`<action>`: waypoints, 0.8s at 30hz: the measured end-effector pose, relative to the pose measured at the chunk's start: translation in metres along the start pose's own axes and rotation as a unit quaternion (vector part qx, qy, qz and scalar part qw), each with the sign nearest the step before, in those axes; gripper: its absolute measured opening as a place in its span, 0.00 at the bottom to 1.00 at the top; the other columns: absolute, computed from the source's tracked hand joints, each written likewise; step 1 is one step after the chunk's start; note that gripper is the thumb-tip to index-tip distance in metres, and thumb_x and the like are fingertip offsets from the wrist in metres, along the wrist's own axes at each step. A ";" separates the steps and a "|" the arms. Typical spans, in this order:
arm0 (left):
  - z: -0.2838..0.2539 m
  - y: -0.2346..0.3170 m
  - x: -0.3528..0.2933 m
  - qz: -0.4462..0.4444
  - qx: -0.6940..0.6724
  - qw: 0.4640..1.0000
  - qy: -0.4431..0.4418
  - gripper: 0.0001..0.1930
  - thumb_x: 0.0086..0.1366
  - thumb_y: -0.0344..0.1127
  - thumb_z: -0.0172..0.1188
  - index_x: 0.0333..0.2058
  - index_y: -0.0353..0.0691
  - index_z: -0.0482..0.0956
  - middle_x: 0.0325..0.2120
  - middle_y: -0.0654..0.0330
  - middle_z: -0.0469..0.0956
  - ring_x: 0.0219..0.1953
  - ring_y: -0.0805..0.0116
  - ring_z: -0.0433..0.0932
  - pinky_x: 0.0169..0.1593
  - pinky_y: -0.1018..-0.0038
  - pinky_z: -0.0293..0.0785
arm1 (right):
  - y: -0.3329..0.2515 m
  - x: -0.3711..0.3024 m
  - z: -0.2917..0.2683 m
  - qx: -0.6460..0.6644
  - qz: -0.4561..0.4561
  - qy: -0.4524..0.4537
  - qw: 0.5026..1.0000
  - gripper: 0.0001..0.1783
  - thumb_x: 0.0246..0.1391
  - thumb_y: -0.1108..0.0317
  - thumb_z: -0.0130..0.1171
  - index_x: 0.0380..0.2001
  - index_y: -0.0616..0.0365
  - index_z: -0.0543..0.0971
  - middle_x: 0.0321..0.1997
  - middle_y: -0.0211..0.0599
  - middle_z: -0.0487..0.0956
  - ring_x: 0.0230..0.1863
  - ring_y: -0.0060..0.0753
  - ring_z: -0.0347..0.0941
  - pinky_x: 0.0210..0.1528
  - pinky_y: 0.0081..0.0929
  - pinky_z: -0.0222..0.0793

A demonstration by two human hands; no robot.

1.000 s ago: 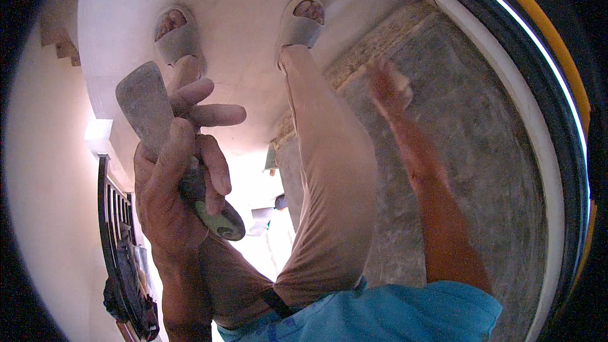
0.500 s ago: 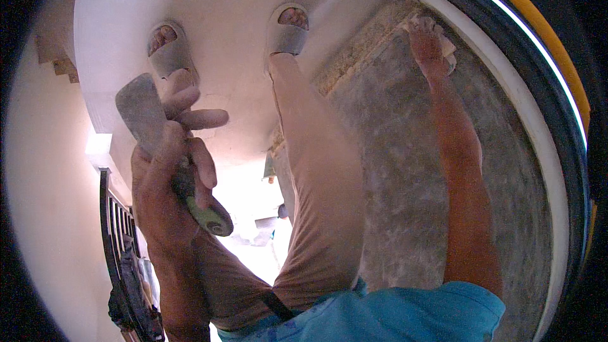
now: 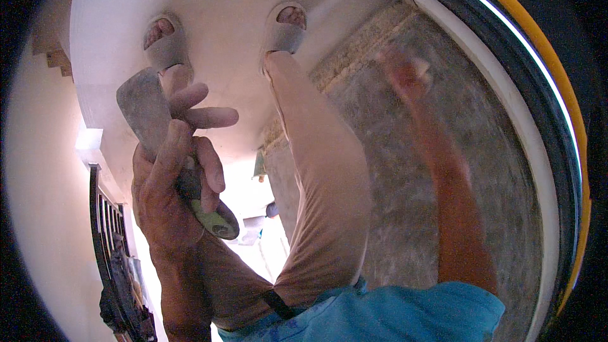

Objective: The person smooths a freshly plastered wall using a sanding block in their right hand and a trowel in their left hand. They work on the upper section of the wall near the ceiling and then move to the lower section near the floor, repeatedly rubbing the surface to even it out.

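The scraper (image 3: 144, 107) is in the left hand (image 3: 168, 196), on the left side of the scene, well apart from the right hand (image 3: 402, 76). Its flat grey blade points far and slightly left, past the thumb, while its dark and green handle slants near and right across the palm. The left hand is partly closed: the thumb lies along the scraper where blade meets handle, two fingers stretch out to the right, and the others curl by the handle. The right hand is farther off to the right, over a mottled grey surface (image 3: 405, 215); it is blurred, so how far open it is cannot be told. A small pale thing (image 3: 421, 66) shows at its right edge, too smeared to identify, and whether the hand grips it is unclear. Between the two hands run the legs in tan trousers (image 3: 329, 164), with a blue shirt (image 3: 380, 310) at the near edge. On the far side, two grey sandals (image 3: 166, 49) stand on a pale floor (image 3: 221, 38), the left one just beyond the blade in view. A rough brownish strip (image 3: 354, 50) borders the grey surface, and a dark railing (image 3: 104, 215) stands at the near left.
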State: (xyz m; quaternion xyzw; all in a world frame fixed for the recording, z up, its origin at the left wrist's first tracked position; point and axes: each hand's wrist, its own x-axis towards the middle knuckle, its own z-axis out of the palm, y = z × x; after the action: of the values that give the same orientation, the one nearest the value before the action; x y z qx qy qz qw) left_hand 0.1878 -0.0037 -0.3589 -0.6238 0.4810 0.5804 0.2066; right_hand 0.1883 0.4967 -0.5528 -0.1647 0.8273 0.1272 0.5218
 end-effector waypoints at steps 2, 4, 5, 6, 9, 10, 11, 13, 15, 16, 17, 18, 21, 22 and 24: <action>-0.035 -0.018 0.010 0.040 -0.017 0.996 -0.073 0.21 0.70 0.49 0.61 0.42 0.30 0.81 0.52 0.42 0.81 0.32 0.78 0.80 0.26 0.90 0.67 | -0.003 0.045 -0.044 -0.175 0.015 -0.030 0.984 0.25 0.71 0.54 0.47 0.67 0.46 0.71 0.71 0.51 0.68 0.74 0.59 0.58 0.76 0.54 0.49; -0.030 -0.018 0.006 0.036 -0.032 0.997 -0.067 0.21 0.71 0.48 0.61 0.40 0.31 0.82 0.53 0.41 0.80 0.34 0.76 0.81 0.28 0.90 0.69 | 0.005 0.051 -0.055 -0.272 0.011 -0.012 0.962 0.23 0.70 0.56 0.48 0.65 0.47 0.73 0.70 0.51 0.69 0.73 0.60 0.59 0.75 0.54 0.51; -0.010 -0.008 -0.005 0.012 -0.037 0.999 -0.021 0.21 0.72 0.48 0.60 0.40 0.30 0.82 0.53 0.41 0.80 0.34 0.75 0.82 0.29 0.90 0.69 | 0.013 0.038 -0.043 -0.288 0.004 0.006 0.958 0.23 0.70 0.57 0.48 0.64 0.48 0.73 0.69 0.51 0.69 0.72 0.60 0.60 0.75 0.55 0.52; 0.000 0.000 -0.014 -0.002 -0.024 0.999 0.044 0.21 0.72 0.47 0.59 0.40 0.30 0.82 0.53 0.41 0.80 0.34 0.74 0.82 0.30 0.89 0.70 | 0.002 0.036 -0.017 -0.277 -0.026 0.028 0.960 0.22 0.70 0.58 0.48 0.63 0.49 0.74 0.69 0.51 0.70 0.72 0.60 0.60 0.74 0.55 0.53; -0.031 -0.035 0.011 0.126 -0.034 0.984 -0.124 0.20 0.74 0.44 0.57 0.47 0.26 0.79 0.53 0.41 0.80 0.35 0.72 0.83 0.29 0.89 0.70 | -0.030 -0.022 0.061 -0.203 -0.123 0.031 0.971 0.20 0.69 0.61 0.48 0.60 0.51 0.76 0.68 0.51 0.71 0.70 0.61 0.62 0.72 0.55 0.56; -0.039 -0.038 0.017 0.139 -0.078 0.967 -0.199 0.21 0.75 0.42 0.56 0.49 0.25 0.77 0.54 0.41 0.80 0.36 0.72 0.83 0.29 0.90 0.70 | -0.048 -0.038 0.070 -0.175 -0.146 -0.003 0.974 0.20 0.69 0.62 0.48 0.59 0.52 0.77 0.67 0.51 0.72 0.70 0.62 0.63 0.72 0.56 0.57; -0.041 -0.030 0.018 0.114 -0.178 0.928 -0.308 0.21 0.75 0.41 0.56 0.51 0.25 0.75 0.54 0.41 0.80 0.36 0.72 0.83 0.29 0.90 0.70 | -0.062 -0.049 0.070 -0.141 -0.160 -0.052 0.976 0.19 0.68 0.63 0.49 0.58 0.53 0.78 0.67 0.51 0.72 0.70 0.62 0.64 0.71 0.56 0.58; -0.050 -0.037 0.029 0.114 -0.272 0.860 -0.418 0.22 0.74 0.39 0.56 0.55 0.24 0.72 0.54 0.43 0.80 0.34 0.74 0.83 0.27 0.91 0.70 | -0.074 -0.049 0.055 -0.049 -0.146 -0.122 0.980 0.18 0.68 0.65 0.49 0.56 0.54 0.79 0.66 0.52 0.73 0.69 0.62 0.65 0.70 0.56 0.60; -0.049 -0.059 0.045 0.130 -0.250 0.885 -0.371 0.23 0.73 0.37 0.57 0.57 0.23 0.69 0.53 0.44 0.80 0.29 0.76 0.81 0.23 0.90 0.69 | -0.038 -0.031 0.056 -0.043 -0.118 -0.049 0.991 0.18 0.66 0.67 0.50 0.55 0.56 0.79 0.63 0.53 0.74 0.65 0.63 0.68 0.68 0.57 0.61; -0.043 -0.061 0.044 0.112 -0.226 0.916 -0.313 0.23 0.72 0.36 0.58 0.57 0.23 0.68 0.53 0.44 0.80 0.26 0.77 0.80 0.21 0.90 0.69 | 0.008 -0.013 0.060 -0.104 -0.141 0.045 0.983 0.18 0.65 0.68 0.50 0.56 0.57 0.78 0.61 0.54 0.75 0.62 0.63 0.70 0.66 0.59 0.62; -0.022 -0.042 0.022 0.060 -0.161 0.970 -0.174 0.23 0.71 0.35 0.58 0.57 0.22 0.69 0.52 0.44 0.81 0.24 0.78 0.79 0.20 0.90 0.68 | 0.042 0.006 0.049 -0.177 -0.109 0.079 0.975 0.19 0.65 0.68 0.51 0.57 0.57 0.77 0.60 0.54 0.75 0.61 0.61 0.70 0.66 0.58 0.63; -0.013 -0.026 0.007 0.011 -0.077 0.997 -0.018 0.23 0.71 0.34 0.59 0.57 0.22 0.69 0.51 0.45 0.81 0.23 0.79 0.78 0.19 0.89 0.68 | 0.033 0.016 0.032 -0.205 -0.085 0.077 0.972 0.21 0.64 0.68 0.51 0.59 0.57 0.76 0.60 0.54 0.75 0.61 0.60 0.70 0.66 0.57 0.63; -0.019 -0.012 0.001 -0.034 -0.012 0.999 0.005 0.23 0.71 0.34 0.60 0.57 0.23 0.69 0.51 0.45 0.81 0.24 0.79 0.79 0.21 0.90 0.69 | -0.050 0.018 -0.068 -0.247 -0.017 -0.008 0.969 0.26 0.64 0.67 0.52 0.65 0.55 0.73 0.62 0.54 0.74 0.63 0.58 0.69 0.66 0.57 0.62; -0.019 -0.008 -0.001 -0.033 -0.045 0.998 -0.028 0.22 0.70 0.35 0.60 0.56 0.25 0.70 0.51 0.45 0.81 0.26 0.79 0.79 0.23 0.90 0.70 | -0.047 0.008 -0.064 -0.273 -0.052 0.002 0.961 0.26 0.63 0.67 0.53 0.65 0.55 0.73 0.62 0.53 0.74 0.63 0.57 0.69 0.66 0.58 0.61; -0.020 -0.004 -0.002 -0.039 -0.115 0.988 -0.099 0.20 0.70 0.35 0.62 0.54 0.27 0.73 0.51 0.45 0.81 0.29 0.80 0.80 0.27 0.92 0.71 | -0.032 -0.012 -0.040 -0.331 -0.120 0.013 0.936 0.26 0.63 0.66 0.53 0.64 0.54 0.73 0.62 0.53 0.74 0.63 0.56 0.69 0.66 0.59 0.60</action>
State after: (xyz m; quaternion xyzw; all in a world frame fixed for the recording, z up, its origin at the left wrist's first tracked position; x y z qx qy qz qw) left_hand 0.2019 -0.0173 -0.3536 -0.6017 0.3634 0.6818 0.2027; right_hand 0.1734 0.4545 -0.5263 -0.4278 0.7193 0.3285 0.4379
